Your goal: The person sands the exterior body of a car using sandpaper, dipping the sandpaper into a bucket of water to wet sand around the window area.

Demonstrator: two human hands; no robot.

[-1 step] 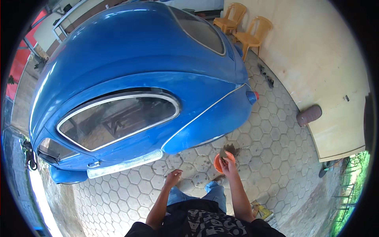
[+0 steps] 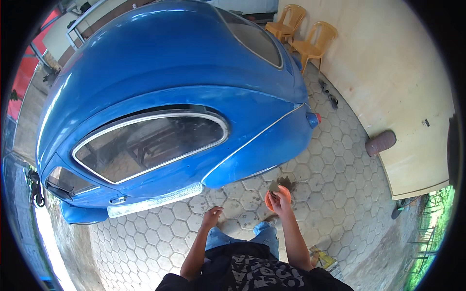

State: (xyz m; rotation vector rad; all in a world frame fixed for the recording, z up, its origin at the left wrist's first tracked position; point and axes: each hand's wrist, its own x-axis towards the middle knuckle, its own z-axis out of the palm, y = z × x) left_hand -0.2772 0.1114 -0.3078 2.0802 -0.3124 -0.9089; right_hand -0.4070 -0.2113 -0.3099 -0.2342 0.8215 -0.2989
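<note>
My right hand is closed on a small, flat grey-green piece, its exact kind unclear. Hand and piece are over an orange bucket on the paving, hiding part of it. My left hand hangs in front of my legs, fingers loosely bent, nothing visible in it. Beyond both hands stands a blue rounded car, side-on. Its rear fender lies nearest my hands, and a pale ribbed running board runs to the left. Neither hand touches the car.
Hexagonal paving surrounds my feet, with a dark wet patch beside the bucket. Two yellow plastic chairs stand by the cream wall. Sandals and a brown cylindrical object lie along it. Something yellow sits behind my right arm.
The view has shifted slightly, so the car and chairs sit a little further right. My right hand still holds the flat piece over the bucket.
</note>
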